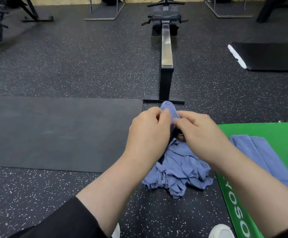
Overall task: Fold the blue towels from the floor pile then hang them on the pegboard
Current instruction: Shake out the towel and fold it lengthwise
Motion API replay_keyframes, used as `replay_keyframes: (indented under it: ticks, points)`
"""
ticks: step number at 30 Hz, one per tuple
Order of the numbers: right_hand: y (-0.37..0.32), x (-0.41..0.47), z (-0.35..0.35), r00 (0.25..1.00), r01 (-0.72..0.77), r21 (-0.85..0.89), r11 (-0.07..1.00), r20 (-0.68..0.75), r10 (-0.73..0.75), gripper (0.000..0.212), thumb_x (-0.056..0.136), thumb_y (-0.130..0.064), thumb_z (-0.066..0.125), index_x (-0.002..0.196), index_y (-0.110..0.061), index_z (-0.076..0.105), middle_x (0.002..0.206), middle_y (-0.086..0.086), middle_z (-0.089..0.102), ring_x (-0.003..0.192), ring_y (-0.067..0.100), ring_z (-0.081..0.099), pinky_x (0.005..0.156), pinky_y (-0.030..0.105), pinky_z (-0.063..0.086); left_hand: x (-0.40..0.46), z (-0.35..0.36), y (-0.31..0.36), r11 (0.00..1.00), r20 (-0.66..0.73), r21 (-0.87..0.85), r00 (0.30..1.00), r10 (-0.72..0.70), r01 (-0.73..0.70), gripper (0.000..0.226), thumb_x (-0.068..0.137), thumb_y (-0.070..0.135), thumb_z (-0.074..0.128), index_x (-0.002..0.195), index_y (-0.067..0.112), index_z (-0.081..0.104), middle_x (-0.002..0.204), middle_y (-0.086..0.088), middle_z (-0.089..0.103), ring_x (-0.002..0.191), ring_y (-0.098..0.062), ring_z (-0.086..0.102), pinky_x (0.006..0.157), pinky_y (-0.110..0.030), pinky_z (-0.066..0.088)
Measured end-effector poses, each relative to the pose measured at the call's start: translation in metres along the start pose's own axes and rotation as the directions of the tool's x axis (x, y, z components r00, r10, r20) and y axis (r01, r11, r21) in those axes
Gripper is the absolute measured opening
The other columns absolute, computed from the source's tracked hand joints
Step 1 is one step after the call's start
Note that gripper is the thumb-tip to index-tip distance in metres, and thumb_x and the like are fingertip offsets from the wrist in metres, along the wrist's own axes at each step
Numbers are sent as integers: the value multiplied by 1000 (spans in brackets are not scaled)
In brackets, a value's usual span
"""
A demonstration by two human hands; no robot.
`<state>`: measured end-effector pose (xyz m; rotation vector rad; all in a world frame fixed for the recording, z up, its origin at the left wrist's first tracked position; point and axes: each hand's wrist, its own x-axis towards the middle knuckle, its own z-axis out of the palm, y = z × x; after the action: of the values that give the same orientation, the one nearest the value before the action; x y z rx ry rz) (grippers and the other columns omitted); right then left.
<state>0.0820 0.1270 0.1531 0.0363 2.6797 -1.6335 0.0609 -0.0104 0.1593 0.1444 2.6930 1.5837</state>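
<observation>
**Towel edge pinched up, fold not started**

Blue towel (169,110) is lifted at one end above the floor pile (177,169); the rest of it trails down into that pile. Left hand (148,131) and right hand (200,133) are side by side, nearly touching, each with fingers curled and pinching the cloth at the top. My guess: hunting for an edge or corner so the towel can be shaken out flat before folding.

Landmark = the pile, on speckled rubber floor right in front of the person.
- Just right of the pile: green mat (277,131) with folded towels (253,148) lying flat on it, looks like the staging spot for finished ones.
- Left of the pile: dark mat (53,131).
- Just beyond the pile: foot of a rowing machine (166,66), rail running away from it. Close enough that a spread towel could drape onto the foot.
- Near side of the pile: white shoe (221,231).
- Further right and beyond: black pad (268,55).

Pile is bunched and wrinkled, so other towels may drag up with this one. Pegboard not in view.
</observation>
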Motion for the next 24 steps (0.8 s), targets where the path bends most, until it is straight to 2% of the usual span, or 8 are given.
replay_keyframes:
  ticks: [3, 6, 10, 13, 16, 18, 20, 24]
  points:
    - [1, 0, -5, 998, -6, 154, 988, 70, -5, 18, 94, -28, 61, 108, -21, 70, 91, -14, 71, 85, 4, 63, 81, 36, 50, 1, -3, 1, 993, 102, -110, 994, 43, -31, 40, 89, 34, 38, 82, 3, 63, 85, -19, 66, 85, -35, 62, 83, -57, 54]
    - [6, 4, -11, 998, 30, -9, 999, -62, -31, 26, 92, -13, 63, 112, -29, 69, 95, -13, 73, 87, 2, 65, 81, 28, 49, -3, -7, 5, 961, 258, -270, 966, 6, 66, 41, 93, 29, 41, 93, 14, 79, 93, -4, 76, 93, -21, 71, 93, -48, 56]
    - [9, 9, -17, 991, 4, -74, 997, -131, -13, 31, 92, -6, 53, 108, -28, 69, 84, -15, 68, 71, -3, 56, 70, 21, 42, 5, -10, -2, 979, 60, -201, 998, -25, 37, 11, 85, 32, 61, 92, 26, 68, 86, 8, 71, 82, -11, 68, 77, -32, 51]
    - [11, 10, -20, 997, 27, -22, 999, -70, -28, 23, 95, -12, 57, 105, -31, 64, 92, -10, 72, 81, 5, 60, 77, 32, 47, 11, -14, -8, 996, 164, -84, 986, -16, 30, 34, 89, 35, 72, 121, 32, 59, 104, 16, 66, 91, 3, 62, 82, -19, 48]
    - [13, 10, -19, 998, 29, 54, 998, -60, -26, 17, 95, -14, 62, 106, -28, 63, 96, -4, 75, 85, 10, 64, 84, 41, 51, 9, -13, -10, 995, 186, -97, 982, 35, -17, 13, 91, 29, 72, 103, 23, 71, 93, 13, 74, 82, 4, 64, 74, -15, 47]
    - [10, 8, -18, 999, 1, 208, 978, -44, 8, 20, 95, -13, 66, 113, -21, 62, 99, -2, 78, 92, 9, 70, 90, 40, 54, 10, -14, -9, 990, 127, -138, 991, 40, -23, 8, 93, 26, 69, 93, 19, 72, 83, 10, 72, 70, 1, 58, 66, -17, 45]
    - [10, 6, -17, 998, -54, 303, 952, 29, 48, 29, 91, -13, 71, 119, -16, 63, 105, 0, 78, 104, 15, 72, 99, 42, 54, 13, -15, -6, 975, 70, -220, 997, 32, -16, 14, 94, 28, 68, 91, 15, 71, 83, 0, 71, 71, -4, 55, 70, -29, 48]
    - [15, 5, -9, 990, -84, 199, 976, 129, 59, 19, 91, -20, 73, 110, -14, 72, 105, -1, 78, 107, 20, 71, 102, 49, 52, 17, -18, -4, 906, 45, -417, 998, -52, 66, 28, 88, 40, 61, 97, 15, 70, 97, -13, 72, 81, -12, 60, 80, -44, 53]
